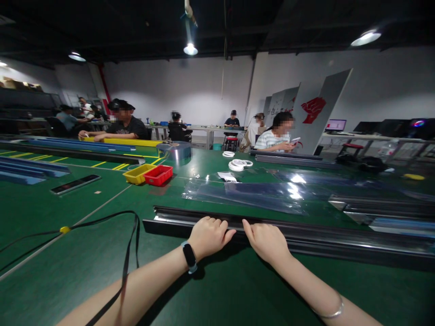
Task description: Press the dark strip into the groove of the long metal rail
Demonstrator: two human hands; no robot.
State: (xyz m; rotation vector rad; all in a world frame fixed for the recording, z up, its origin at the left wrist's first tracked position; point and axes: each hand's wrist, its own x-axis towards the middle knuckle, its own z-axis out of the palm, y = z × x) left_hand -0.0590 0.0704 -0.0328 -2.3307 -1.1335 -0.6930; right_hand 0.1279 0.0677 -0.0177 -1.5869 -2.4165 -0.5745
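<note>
A long black channel-shaped profile (pixel 333 238) lies across the green table in front of me, running off toward the right edge. My left hand (pixel 209 236) is closed over it near its left end, fingers curled across the top and thumb pointing right. Close beside, my right hand (pixel 267 240) grips the same profile with the thumb raised toward the left hand. Most of the right fingers are hidden behind the back of that hand. Just beyond the profile lie clear plastic strips (pixel 261 197).
Yellow (pixel 136 174) and red (pixel 158 175) bins stand at centre-left, near white tape rolls (pixel 238 165). A phone (pixel 75 184) and blue profiles (pixel 32 170) lie left; more black profiles (pixel 384 207) lie right. A black strap (pixel 127 249) crosses my left forearm. Several people sit beyond.
</note>
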